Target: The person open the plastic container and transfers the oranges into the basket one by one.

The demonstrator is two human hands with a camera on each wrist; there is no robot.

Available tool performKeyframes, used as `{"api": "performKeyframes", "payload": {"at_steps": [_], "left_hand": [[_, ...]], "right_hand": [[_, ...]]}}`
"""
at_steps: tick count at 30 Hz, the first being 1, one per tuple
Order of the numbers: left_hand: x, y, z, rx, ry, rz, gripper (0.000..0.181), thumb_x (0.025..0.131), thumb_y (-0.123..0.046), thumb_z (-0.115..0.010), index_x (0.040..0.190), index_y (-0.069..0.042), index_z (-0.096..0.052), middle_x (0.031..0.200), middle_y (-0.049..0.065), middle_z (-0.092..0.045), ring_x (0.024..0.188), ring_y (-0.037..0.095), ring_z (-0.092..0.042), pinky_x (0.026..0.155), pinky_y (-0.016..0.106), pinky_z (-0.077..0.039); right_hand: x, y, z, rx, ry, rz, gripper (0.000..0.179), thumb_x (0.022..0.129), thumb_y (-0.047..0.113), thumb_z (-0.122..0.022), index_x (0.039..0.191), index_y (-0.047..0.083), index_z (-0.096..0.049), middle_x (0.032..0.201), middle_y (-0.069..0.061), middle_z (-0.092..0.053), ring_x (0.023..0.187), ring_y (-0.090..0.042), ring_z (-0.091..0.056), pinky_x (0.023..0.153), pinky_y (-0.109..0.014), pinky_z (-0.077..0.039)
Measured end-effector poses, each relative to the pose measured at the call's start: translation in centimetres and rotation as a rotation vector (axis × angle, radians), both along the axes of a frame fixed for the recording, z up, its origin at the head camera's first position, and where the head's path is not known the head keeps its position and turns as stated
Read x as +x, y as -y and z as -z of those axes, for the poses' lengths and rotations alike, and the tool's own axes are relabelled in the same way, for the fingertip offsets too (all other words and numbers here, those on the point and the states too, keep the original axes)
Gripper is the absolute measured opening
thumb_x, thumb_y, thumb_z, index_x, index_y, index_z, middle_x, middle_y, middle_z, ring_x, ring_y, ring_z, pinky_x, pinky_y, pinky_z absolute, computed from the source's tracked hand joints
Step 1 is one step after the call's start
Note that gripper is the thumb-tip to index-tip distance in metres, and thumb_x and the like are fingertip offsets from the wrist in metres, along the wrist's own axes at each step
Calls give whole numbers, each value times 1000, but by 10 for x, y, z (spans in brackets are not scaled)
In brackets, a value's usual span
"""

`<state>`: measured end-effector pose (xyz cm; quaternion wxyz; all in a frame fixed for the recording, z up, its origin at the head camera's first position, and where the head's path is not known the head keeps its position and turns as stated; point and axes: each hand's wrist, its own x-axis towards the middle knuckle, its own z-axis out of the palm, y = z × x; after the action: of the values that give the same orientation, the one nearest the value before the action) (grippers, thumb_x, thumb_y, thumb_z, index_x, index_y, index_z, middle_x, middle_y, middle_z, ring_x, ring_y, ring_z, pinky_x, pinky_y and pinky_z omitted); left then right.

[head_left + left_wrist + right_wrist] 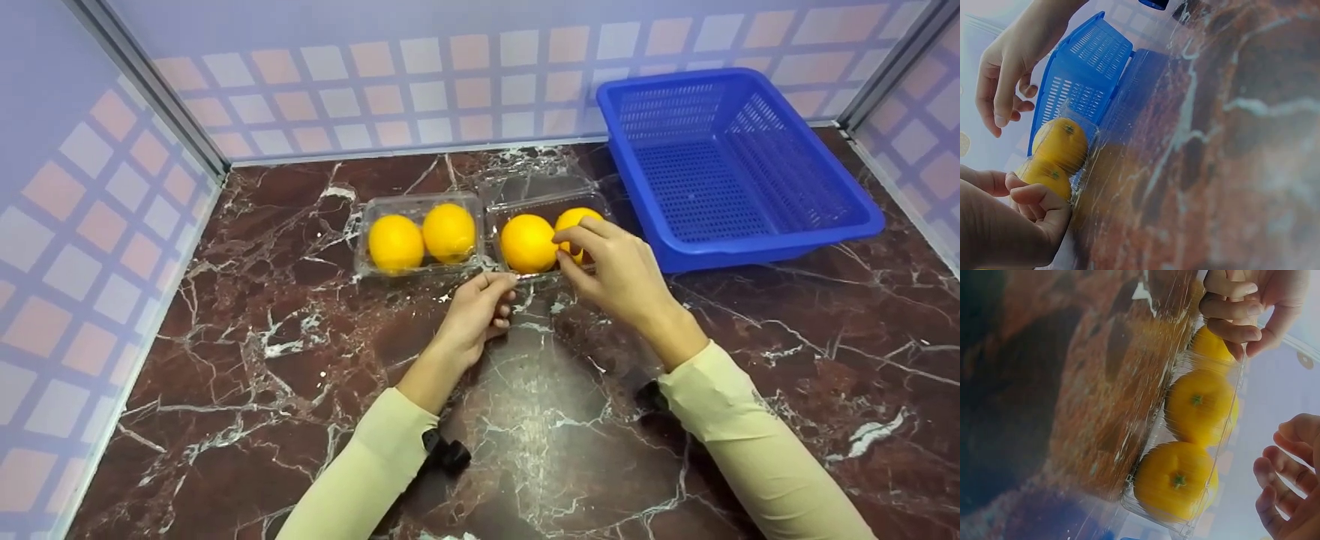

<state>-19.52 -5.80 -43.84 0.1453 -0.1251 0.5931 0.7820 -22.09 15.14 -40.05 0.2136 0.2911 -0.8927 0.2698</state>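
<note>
Two oranges (528,244) sit side by side in the right clear plastic box (546,200), with its transparent lid (534,182) tipped back behind it. My left hand (471,313) pinches the near left corner of this box's rim between thumb and forefinger. Over the right-hand orange (579,220) hovers my right hand (626,274), its fingers loosely bent and holding nothing; the right wrist view shows these fingers (1283,467) apart from the box. Close by on the left, a second clear plastic box (422,200) holds two more oranges (448,232).
A blue perforated basket (757,244) stands at the back right, just beyond my right hand. The dark red marbled tabletop (247,450) ends at tiled-pattern panels (420,82) at the back and sides. Dark straps with small devices (450,455) sit at the wrists.
</note>
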Motion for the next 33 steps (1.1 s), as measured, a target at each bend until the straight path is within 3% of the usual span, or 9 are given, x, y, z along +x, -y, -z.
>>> {"api": "performKeyframes", "payload": {"at_steps": [8, 13, 18, 22, 25, 29, 33], "left_hand": [[1, -1, -5, -158, -53, 65, 4, 105, -12, -60, 104, -7, -61, 91, 3, -62, 71, 11, -58, 56, 19, -47], [3, 6, -6, -364, -176, 111, 6, 101, -12, -62, 100, -6, -64, 85, 5, -66, 72, 13, -63, 58, 21, -49], [5, 13, -15, -693, -428, 145, 12, 98, -16, -67, 87, -11, -67, 73, 0, -67, 67, 13, -63, 60, 23, -48], [10, 17, -22, -954, -653, 140, 11, 97, -17, -68, 87, -14, -67, 79, -1, -67, 71, 15, -60, 66, 31, -50], [14, 20, -27, -1111, -792, 191, 9, 98, -18, -68, 90, -13, -67, 85, 1, -68, 77, 18, -61, 69, 35, -54], [17, 23, -30, -1287, -970, 302, 17, 101, -22, -69, 109, -7, -70, 105, 8, -69, 98, 26, -65, 88, 41, -58], [17, 23, -31, -1408, -1043, 432, 46, 104, -34, -67, 141, -7, -62, 142, 18, -62, 135, 35, -56, 116, 51, -46]], "right_hand": [[-3, -2, -1, -8, -29, -11, 15, 97, 11, -74, 110, 5, -77, 108, -11, -74, 98, -33, -66, 90, -45, -55], [-4, 0, 2, -2, -2, -5, 17, 97, 13, -74, 112, 5, -77, 109, -11, -75, 97, -33, -67, 90, -46, -54], [-5, 1, 3, 4, 27, 2, 22, 96, 16, -75, 115, 6, -77, 113, -11, -75, 102, -34, -68, 94, -48, -54], [-5, 1, 6, 4, 56, 8, 26, 96, 18, -76, 119, 6, -76, 119, -11, -74, 107, -35, -69, 97, -50, -54], [-5, 2, 9, 9, 83, 5, 29, 96, 20, -77, 122, 7, -75, 123, -10, -74, 111, -35, -69, 98, -51, -53], [-5, 2, 8, 17, 122, 10, 33, 96, 22, -78, 126, 9, -73, 128, -9, -71, 116, -34, -67, 101, -52, -52], [-8, 3, 6, 33, 147, -2, 36, 97, 25, -77, 129, 9, -72, 132, -10, -68, 118, -34, -65, 103, -54, -51]]}}
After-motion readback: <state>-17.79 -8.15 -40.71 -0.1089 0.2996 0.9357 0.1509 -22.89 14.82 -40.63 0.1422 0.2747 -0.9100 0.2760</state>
